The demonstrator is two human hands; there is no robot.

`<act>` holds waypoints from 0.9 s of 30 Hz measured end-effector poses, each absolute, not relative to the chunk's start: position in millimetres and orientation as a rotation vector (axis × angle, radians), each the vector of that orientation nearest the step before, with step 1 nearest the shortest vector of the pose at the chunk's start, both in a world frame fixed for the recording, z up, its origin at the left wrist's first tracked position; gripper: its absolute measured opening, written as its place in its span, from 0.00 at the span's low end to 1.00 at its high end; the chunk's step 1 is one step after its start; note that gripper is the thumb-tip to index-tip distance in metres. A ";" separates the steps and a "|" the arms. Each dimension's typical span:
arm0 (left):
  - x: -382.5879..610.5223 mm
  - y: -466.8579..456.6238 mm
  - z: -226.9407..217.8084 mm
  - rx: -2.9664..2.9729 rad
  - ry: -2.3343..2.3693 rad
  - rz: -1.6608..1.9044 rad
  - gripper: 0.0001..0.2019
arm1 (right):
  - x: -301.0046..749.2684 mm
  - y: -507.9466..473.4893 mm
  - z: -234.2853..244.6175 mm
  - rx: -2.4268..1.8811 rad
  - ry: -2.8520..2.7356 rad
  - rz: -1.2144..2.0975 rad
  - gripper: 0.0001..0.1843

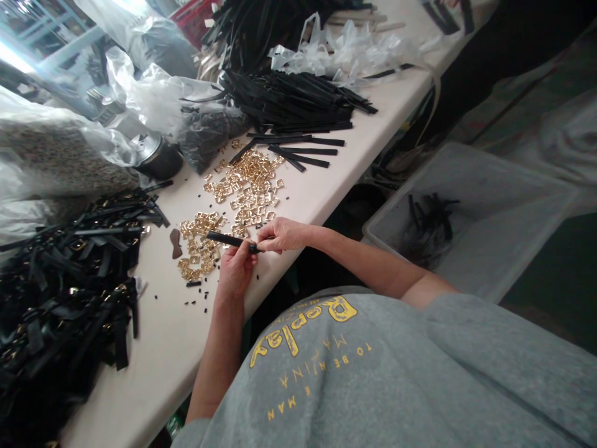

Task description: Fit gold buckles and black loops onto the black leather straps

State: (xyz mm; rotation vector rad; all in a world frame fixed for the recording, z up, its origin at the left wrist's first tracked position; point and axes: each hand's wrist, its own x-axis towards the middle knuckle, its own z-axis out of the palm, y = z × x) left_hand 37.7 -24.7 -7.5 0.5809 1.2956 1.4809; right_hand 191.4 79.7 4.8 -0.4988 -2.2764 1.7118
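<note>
A short black strap point(226, 239) lies across the fingers of my left hand point(237, 267), the thumb pressing on it close to its right end. My right hand point(282, 235) is closed in a pinch at that same end; what its fingertips hold there is too small to make out. Just beyond both hands, gold buckles point(254, 174) are heaped on the white table point(163, 336). Small black bits point(205, 292) are scattered near my left wrist.
Loose black straps point(298, 102) are stacked further back. A large pile of black straps with buckles point(69, 267) covers the left side. A black can point(158, 158) stands by plastic bags point(149, 87). A translucent bin point(485, 218) is below the table edge, right. Another person's hand point(454, 3) shows at the top.
</note>
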 end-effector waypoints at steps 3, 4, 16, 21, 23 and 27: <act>38.7 -24.5 -6.8 0.535 1.296 1.513 0.18 | 190.0 74.6 10.1 -0.685 -2.419 1.327 0.09; 38.9 -24.4 -7.3 0.524 1.299 1.532 0.18 | 188.9 71.3 11.3 -0.757 -2.445 1.173 0.09; 41.3 -22.2 -18.4 0.547 1.447 1.693 0.16 | 186.7 56.7 -7.0 -0.777 -2.361 1.032 0.09; 40.8 -22.8 -17.4 0.583 1.472 1.648 0.15 | 189.4 57.8 -10.6 -0.701 -2.200 1.231 0.09; 41.3 -23.6 -18.0 0.595 1.481 1.650 0.14 | 189.4 56.6 -10.4 -0.687 -2.156 1.293 0.09; 43.6 -23.9 -19.7 0.645 1.532 1.615 0.14 | 189.1 55.8 -9.7 -0.675 -2.092 1.365 0.09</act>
